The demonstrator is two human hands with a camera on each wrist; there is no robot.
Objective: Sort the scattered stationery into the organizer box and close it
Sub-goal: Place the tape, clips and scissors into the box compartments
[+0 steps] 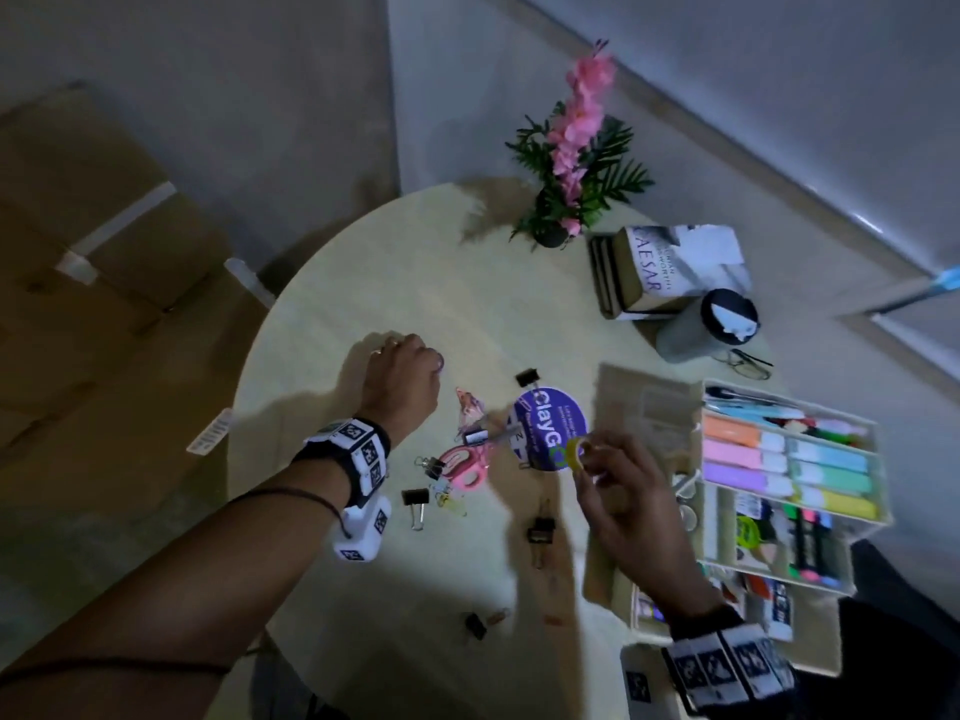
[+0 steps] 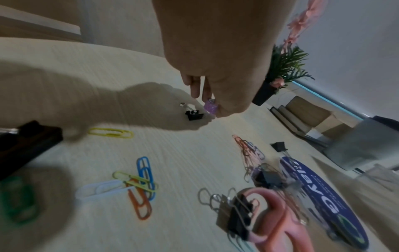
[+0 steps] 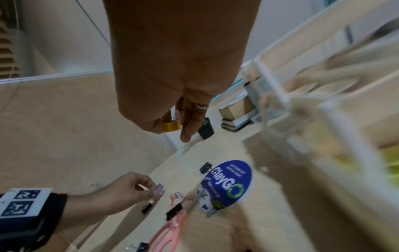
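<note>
Fingertips of the right hand (image 1: 621, 491) pinch a small yellow tape roll (image 1: 575, 453), a glossy ring; in the right wrist view it shows as an amber band (image 3: 171, 127) between thumb and fingers, half hidden by the palm. This hand hangs above the table (image 1: 363, 283), just beside the open organizer box (image 1: 878, 475), a pale box with thin walls at the table's right edge. Its compartments hold pastel highlighters (image 1: 784, 459) in rows; the lower compartments are crowded and hard to make out, and the right wrist partly covers them.

Fingers of the left hand (image 1: 400, 379) curl together on a small purple glittery piece (image 2: 210, 107), held just over a little black binder clip (image 2: 194, 115) lying on the pale wood-grain top near the middle. What the purple piece is cannot be told.

Between the hands lie pink-handled scissors (image 1: 462, 465), more black binder clips (image 1: 415, 498), loose coloured wire paper clips (image 2: 140, 184) and a round blue sticker (image 1: 553, 428). Toward the far edge stand a potted plant with pink flowers (image 1: 571, 148), stacked books (image 1: 654, 272), a grey cup with a dark lid (image 1: 701, 330) and glasses (image 1: 748, 363), blurred.
</note>
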